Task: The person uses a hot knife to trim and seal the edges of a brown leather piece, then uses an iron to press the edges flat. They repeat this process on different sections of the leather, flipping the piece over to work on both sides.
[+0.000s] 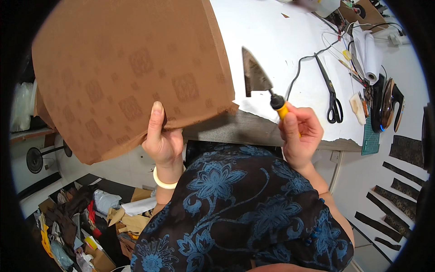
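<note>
A large sheet of brown patterned fabric (136, 72) covers the left of the table and hangs past its near edge. My left hand (163, 143) pinches the sheet's near edge, thumb on top and the other fingers hidden underneath. A folded or bordered strip runs along the sheet's right side. To the right, my right hand (302, 136) grips the yellow handle of a small pointed trowel (257, 75). Its stained metal blade points up and away from me, just right of the fabric and apart from it.
White paper (272, 41) covers the table. Black scissors (331, 90), a cable, a paper roll (371, 59), an iron (393, 104) and a green cutting mat (370, 140) are at the right. Scraps (90, 217) pile up low left. Dark strips (394, 192) hang on the right wall.
</note>
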{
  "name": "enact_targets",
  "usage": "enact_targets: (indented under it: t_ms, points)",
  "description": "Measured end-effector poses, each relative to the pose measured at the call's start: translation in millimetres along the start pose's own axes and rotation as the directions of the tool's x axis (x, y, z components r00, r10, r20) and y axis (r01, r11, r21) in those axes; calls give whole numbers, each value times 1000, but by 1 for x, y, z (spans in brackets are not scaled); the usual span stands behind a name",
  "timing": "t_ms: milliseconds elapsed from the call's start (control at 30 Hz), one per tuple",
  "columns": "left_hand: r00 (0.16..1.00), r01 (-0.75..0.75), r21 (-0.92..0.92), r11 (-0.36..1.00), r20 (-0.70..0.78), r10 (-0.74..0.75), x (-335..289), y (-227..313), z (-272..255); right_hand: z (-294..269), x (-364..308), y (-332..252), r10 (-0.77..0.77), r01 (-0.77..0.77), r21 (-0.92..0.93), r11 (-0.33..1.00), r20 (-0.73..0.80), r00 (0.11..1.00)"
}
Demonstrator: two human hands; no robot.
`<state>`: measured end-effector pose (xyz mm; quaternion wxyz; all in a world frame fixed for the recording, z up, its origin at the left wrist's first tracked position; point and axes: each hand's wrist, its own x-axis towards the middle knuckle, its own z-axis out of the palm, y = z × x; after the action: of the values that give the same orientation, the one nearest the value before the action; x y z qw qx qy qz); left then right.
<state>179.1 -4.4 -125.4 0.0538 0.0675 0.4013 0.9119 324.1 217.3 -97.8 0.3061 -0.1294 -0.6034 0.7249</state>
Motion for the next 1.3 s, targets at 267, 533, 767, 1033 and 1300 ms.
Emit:
enact_targets:
  t_ms: [267, 533, 767, 1033, 1300]
  points:
    - [999, -12, 38, 999, -50, 14, 2, -3, 2, 2, 1, 4, -60, 82, -221, 972, 105, 993]
    - [996, -30, 8, 1000, -89, 31, 5, 0, 8, 0, -3, 6, 36, -24, -128, 992, 93, 995]
    - [997, -40, -2, 999, -70, 40, 5, 1, 6, -5, -5, 8, -1, 8, -125, 992, 58, 998]
    - [995, -50, -14, 999, -92, 48, 6, 4, 14, -4, 3, 6, -297, 348, -355, 868, 190, 936]
    - [994, -45, -85, 995, -102, 36, 10, 5, 13, -11, 1, 14, -385, 401, -329, 855, 115, 916]
